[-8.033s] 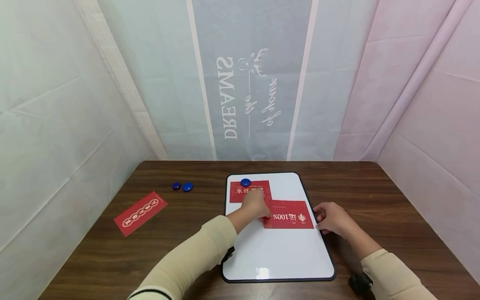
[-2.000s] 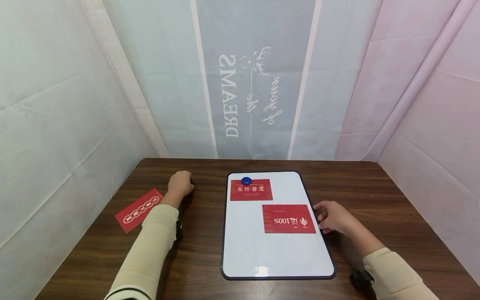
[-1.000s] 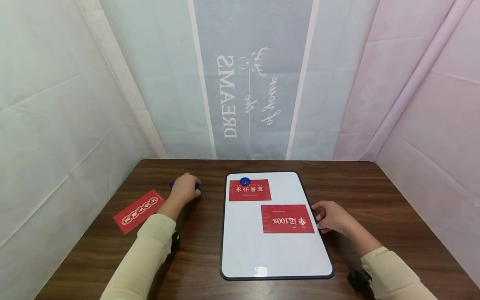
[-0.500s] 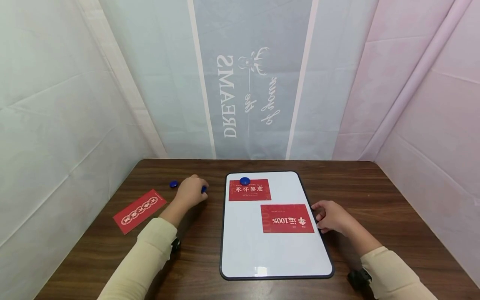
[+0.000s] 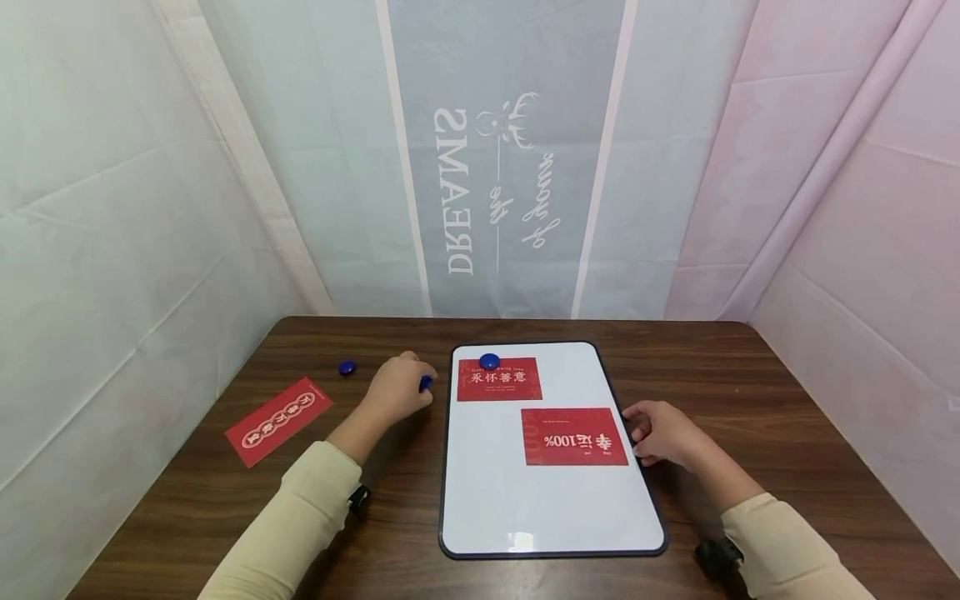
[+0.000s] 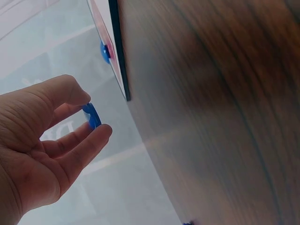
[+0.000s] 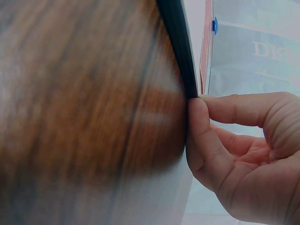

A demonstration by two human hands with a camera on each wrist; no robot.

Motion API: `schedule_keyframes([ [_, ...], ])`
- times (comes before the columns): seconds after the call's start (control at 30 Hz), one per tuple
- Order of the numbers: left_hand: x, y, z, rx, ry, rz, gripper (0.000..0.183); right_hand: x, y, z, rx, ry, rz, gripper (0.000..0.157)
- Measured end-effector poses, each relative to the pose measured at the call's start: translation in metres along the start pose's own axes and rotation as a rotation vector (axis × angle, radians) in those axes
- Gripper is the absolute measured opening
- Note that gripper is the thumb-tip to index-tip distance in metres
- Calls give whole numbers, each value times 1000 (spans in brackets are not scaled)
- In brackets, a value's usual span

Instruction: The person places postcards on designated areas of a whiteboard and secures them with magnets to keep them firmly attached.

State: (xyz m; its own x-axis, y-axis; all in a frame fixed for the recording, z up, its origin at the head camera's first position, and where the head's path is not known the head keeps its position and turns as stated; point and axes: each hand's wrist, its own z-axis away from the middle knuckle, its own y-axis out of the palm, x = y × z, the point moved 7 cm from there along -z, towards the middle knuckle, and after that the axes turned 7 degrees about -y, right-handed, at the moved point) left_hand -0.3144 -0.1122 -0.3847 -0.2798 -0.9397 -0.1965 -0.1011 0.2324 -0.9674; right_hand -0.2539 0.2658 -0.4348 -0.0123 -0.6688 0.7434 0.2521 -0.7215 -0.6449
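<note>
My left hand [image 5: 397, 390] pinches a round blue magnet [image 6: 92, 115] between thumb and fingertips, just above the table and left of the whiteboard. With thumb and finger, my right hand [image 5: 666, 435] grips the dark right edge of the whiteboard [image 5: 555, 517]. Two red cards lie on the board. The upper red card [image 5: 517, 390] has a second blue magnet [image 5: 490, 362] on its top edge. Lower and to the right, the other red card [image 5: 575, 437] bears upside-down white lettering and no magnet.
A third blue magnet [image 5: 347, 367] rests on the brown wooden table [image 5: 405, 533] at the back left. Nearer, a long red card [image 5: 279, 422] lies slanted on the table. Pale cloth walls [image 5: 517, 292] enclose the back and both sides.
Earlier my left hand was on the upright card, then reached back left to the loose magnets. It has picked one up and moved right with it towards the board. My right hand stays put.
</note>
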Motion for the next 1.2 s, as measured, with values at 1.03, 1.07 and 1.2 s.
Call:
schedule_keyframes([
  [1.03,-78,10,4,62,135,-40,34,-1,-1,0,4,-8,-13,59],
  [1.07,-81,11,4,72,144,-45,35,-1,-1,0,4,-5,-12,58],
  [1.2,-94,16,4,91,179,-66,35,-1,-1,0,4,-3,-7,58],
])
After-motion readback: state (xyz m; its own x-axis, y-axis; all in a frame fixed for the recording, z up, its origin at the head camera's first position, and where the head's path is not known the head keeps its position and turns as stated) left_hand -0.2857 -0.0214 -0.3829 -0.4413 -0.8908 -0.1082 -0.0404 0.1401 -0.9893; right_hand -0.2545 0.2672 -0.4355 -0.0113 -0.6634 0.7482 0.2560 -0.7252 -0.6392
